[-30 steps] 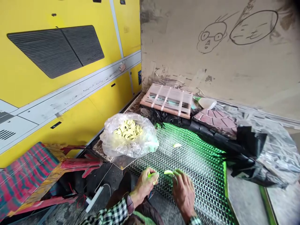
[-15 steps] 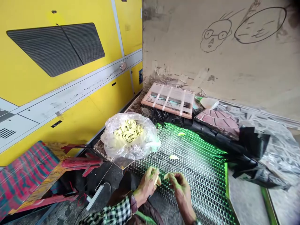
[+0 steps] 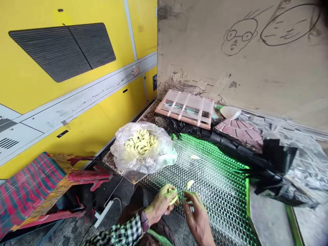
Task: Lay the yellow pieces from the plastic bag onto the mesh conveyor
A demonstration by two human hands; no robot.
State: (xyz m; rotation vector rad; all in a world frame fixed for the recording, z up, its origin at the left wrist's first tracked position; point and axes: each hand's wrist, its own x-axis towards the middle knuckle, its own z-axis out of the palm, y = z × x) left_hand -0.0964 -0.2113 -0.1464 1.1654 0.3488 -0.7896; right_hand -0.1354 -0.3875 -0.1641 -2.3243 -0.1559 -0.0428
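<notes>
Two pale yellow crescents lie loose on the metal mesh point(image 3: 225, 198), well apart, right of the frame's centre line: the farther crescent point(image 3: 194, 156) sits out in the bright patch, while the nearer crescent point(image 3: 190, 185) rests just ahead of the fingertips of the right hand point(image 3: 197, 213). From where I stand, that hand is half open at the lower centre, a gap between thumb and forefinger, and I see nothing in its grasp. Beside it, to the left, the left hand point(image 3: 164, 200) is curled closed around some held crescents point(image 3: 173, 200); one shows its curved edge past the fingers, but how many are tucked in there I can't tell. Left of the frame's middle, a clear plastic bag point(image 3: 135, 165) stands spread open on the corner of the surface point(image 3: 133, 176), with a heap of crescents point(image 3: 142, 141) inside. I'd judge the job to be partway through: the hands are passing pieces singly on the mesh, with two out there and the left hand's share not yet laid down. The bag looks well filled, though whether that heap is finished work or supply I can't say.
</notes>
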